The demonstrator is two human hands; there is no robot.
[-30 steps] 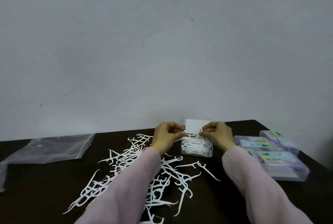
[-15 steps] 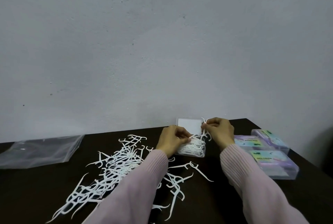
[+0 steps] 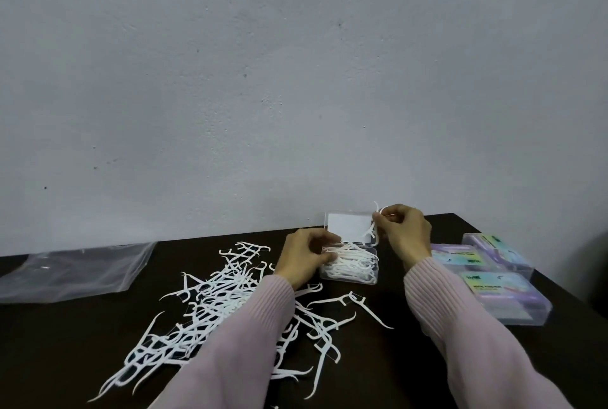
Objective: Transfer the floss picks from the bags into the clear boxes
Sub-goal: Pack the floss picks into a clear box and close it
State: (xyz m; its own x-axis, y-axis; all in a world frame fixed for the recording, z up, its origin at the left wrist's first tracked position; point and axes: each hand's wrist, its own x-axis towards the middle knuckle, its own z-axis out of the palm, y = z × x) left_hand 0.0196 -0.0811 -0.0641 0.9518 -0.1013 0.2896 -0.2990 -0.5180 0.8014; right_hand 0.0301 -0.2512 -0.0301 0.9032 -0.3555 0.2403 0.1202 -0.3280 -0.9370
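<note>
Holding entry — open clear box (image 3: 349, 269) as landmark, standing on the dark bench (image 3: 427, 359) near its far edge, lid (image 3: 349, 223) raised behind it toward the wall.

Item one: right hand (image 3: 406, 236), just above and behind the box's right end, fingers (image 3: 390, 211) pinched on a few floss picks (image 3: 371, 231). These picks hang tilted, heads up beside the lid, tails pointing down and leftward toward the box mouth. They are touching or nearly touching the picks already inside; which, I cannot tell.

Item two: left hand (image 3: 304, 257), against the box's left end, fingers curled round that end and onto the white picks lying in it. Whether it grips the box wall or only the picks is not clear.

Item three: box contents — picks laid roughly lengthwise, left to right, along the box's long axis.

Item four: loose pile of picks (image 3: 210, 303), left of and nearer than the box, lying in all directions.

Item five: empty plastic bag (image 3: 72, 272), well left of the box.

Item six: filled, labelled boxes (image 3: 487, 280), right of the open box.

Judgement: the held picks lie crosswise to the box's long axis, so they would want turning flat and lengthwise before lowering. The right hand is the nearer for that; much of the pile remains to transfer.
</note>
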